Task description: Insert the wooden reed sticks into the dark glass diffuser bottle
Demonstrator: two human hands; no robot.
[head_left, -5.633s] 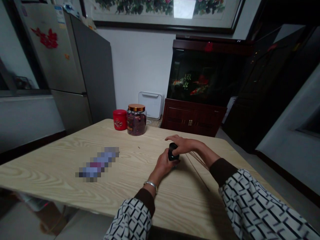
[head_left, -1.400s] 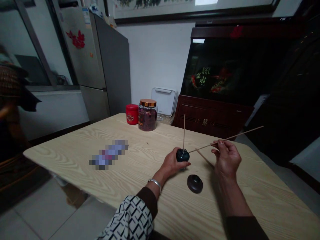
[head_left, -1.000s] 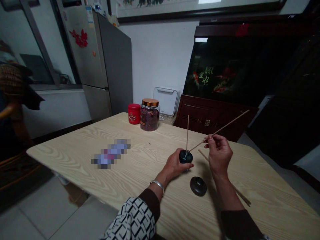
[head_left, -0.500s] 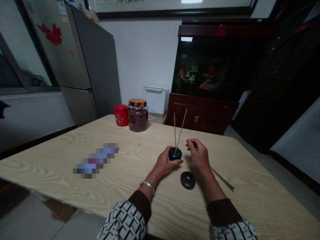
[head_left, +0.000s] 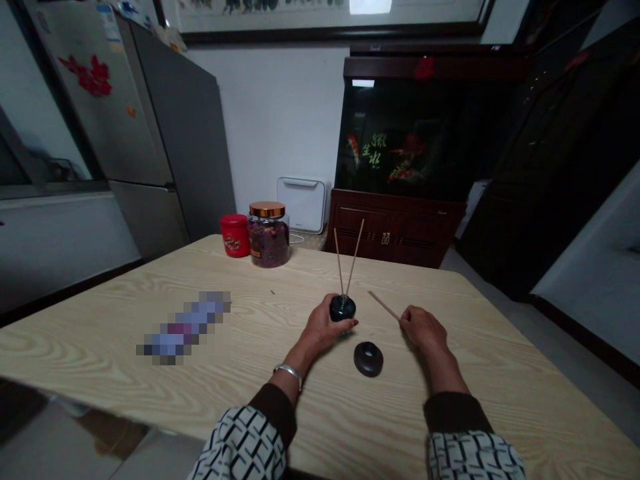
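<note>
Hands were apart: the left hand (head_left: 325,325) clamped a small round dark blue bottle (head_left: 343,308) near the middle of the pale wood-grain table (head_left: 75,340), 2 thin wooden sticks (head_left: 355,257) upright in it, while the right hand (head_left: 423,331) had just picked up a 3rd thin wooden stick (head_left: 384,305) beside a dark round lid (head_left: 369,359).

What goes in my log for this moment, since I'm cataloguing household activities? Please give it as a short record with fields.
Left hand: holds a small dark round pot
In the pot: two thin wooden sticks, standing upright and splayed
Right hand: holds the end of a third stick
Nearby: dark round lid, lying on the table
Surface: light wood-grain table
Far end of table: red tin; copper-lidded glass jar of dried flowers
Left on table: pixelated object
</note>
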